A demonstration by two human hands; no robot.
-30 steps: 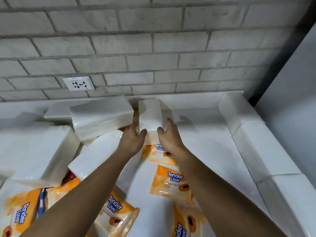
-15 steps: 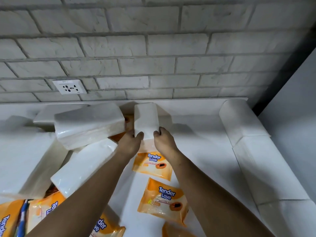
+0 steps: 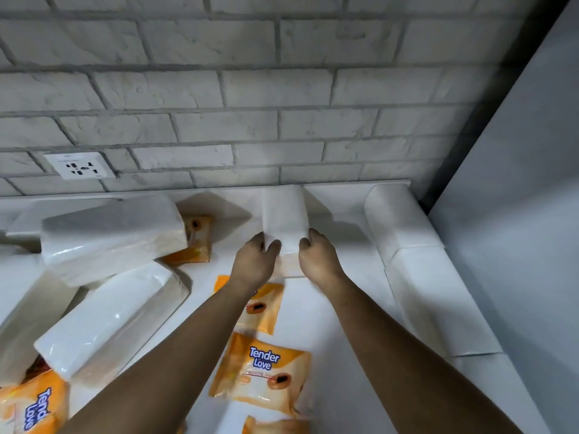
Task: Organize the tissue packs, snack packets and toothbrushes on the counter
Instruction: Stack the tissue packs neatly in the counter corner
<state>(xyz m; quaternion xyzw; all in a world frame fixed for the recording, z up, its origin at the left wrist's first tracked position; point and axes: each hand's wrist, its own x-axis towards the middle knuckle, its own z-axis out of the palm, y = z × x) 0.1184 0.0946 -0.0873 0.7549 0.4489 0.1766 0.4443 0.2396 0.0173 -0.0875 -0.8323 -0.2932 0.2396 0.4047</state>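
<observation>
Head view: both hands hold one white plastic-wrapped tissue pack (image 3: 283, 214) at its near end. The left hand (image 3: 253, 261) curls round the left edge and the right hand (image 3: 319, 261) round the right edge. The pack points lengthwise at the grey brick wall (image 3: 250, 89), far end near the counter's back lip; cannot tell whether it rests on the white counter (image 3: 332, 311) or hangs above it.

Risks, as judgement:
- The grip is at one end only and the wrap is slick, so the far end may sag or slip out.
- The heap of white tissue packs (image 3: 109, 236) on the left leans. A knock from the left forearm could slide the top one onto the orange snack packet (image 3: 195, 239) behind it.
- The forearms pass over the orange "Tender Love" snack packets (image 3: 263, 371) and could drag them.

A neat row of white tissue packs (image 3: 404, 220) lines the right edge.

No toothbrush shows.

Containers: no box, tray or bin in view; everything lies loose on the counter.
</observation>
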